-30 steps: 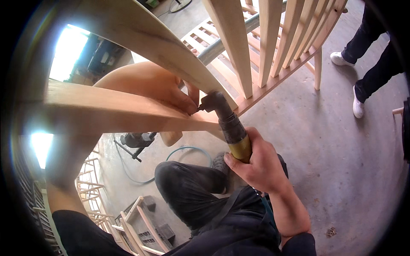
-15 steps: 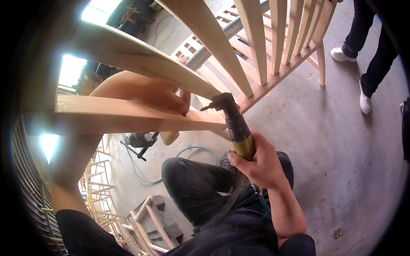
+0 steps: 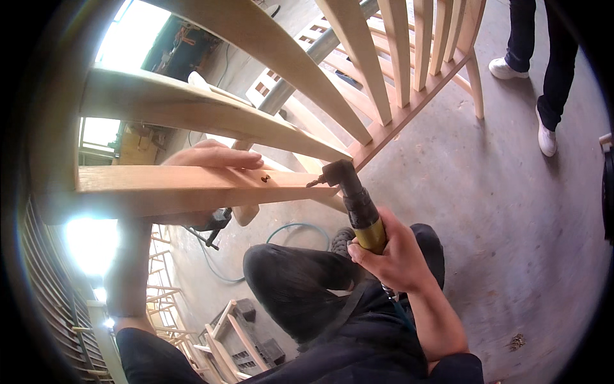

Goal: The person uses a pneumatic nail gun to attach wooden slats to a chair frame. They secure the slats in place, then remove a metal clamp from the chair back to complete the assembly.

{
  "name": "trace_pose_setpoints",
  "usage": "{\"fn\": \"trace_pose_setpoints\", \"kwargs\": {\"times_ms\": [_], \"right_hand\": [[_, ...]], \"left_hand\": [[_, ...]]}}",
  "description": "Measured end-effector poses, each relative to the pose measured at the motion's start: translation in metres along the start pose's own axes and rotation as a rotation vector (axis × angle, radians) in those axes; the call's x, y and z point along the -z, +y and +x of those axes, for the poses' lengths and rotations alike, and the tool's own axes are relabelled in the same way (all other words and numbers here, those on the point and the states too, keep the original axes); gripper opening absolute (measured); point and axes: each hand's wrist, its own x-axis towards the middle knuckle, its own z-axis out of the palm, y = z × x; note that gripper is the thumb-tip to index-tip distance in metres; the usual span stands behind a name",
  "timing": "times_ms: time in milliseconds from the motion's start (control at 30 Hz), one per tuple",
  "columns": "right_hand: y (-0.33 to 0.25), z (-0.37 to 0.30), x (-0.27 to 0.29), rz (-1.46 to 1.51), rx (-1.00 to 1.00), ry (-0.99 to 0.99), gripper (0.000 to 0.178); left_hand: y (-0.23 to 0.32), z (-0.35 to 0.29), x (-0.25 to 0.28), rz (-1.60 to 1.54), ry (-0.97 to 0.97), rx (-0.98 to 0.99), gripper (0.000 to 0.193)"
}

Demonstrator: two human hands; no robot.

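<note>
My right hand [image 3: 401,259] is closed round the yellow and black body of a right-angle air drill [image 3: 364,221], thumb on the near side. The drill's bit points left, by the right end of a pale wooden rail [image 3: 147,185]; whether it touches the wood I cannot tell. Beyond the rail, my left hand [image 3: 214,157] grips it, its fingers lying along the far edge and the rest partly hidden by the wood. Small dark holes [image 3: 265,178] show in the rail beside those fingertips. The rail belongs to a slatted wooden frame, whose curved slats [image 3: 345,57] fan out above.
A teal hose [image 3: 300,225] curls on the concrete floor near my bent knee [image 3: 288,269]. At upper right stands another person in dark trousers and white shoes [image 3: 510,68]. Wooden frames [image 3: 240,336] stand at lower left. A grey metal pipe [image 3: 278,96] crosses behind the slats.
My left hand has shifted from reaching over the rail to lying along its far edge, uncovering the dark holes. The drill has moved slightly down and right in the picture.
</note>
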Motion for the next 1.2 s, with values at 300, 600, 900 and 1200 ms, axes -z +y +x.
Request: {"fn": "trace_pose_setpoints", "kwargs": {"times_ms": [300, 600, 900, 1200], "right_hand": [[0.009, 0.0, 0.004, -0.073, -0.049, -0.002, 0.039], [0.015, 0.007, 0.007, 0.001, -0.173, -0.038, 0.054], [0.014, 0.01, 0.009, -0.017, -0.186, -0.062, 0.056], [0.015, 0.006, 0.013, -0.005, -0.223, -0.035, 0.058]], "left_hand": [[-0.037, -0.003, -0.038, -0.353, -0.157, 0.287, 0.092], [-0.036, 0.005, -0.046, -0.266, -0.015, 0.181, 0.076], [-0.031, 0.002, -0.034, -0.271, 0.037, 0.165, 0.073], [-0.015, -0.009, 0.004, -0.246, 0.04, 0.156, 0.07]]}}
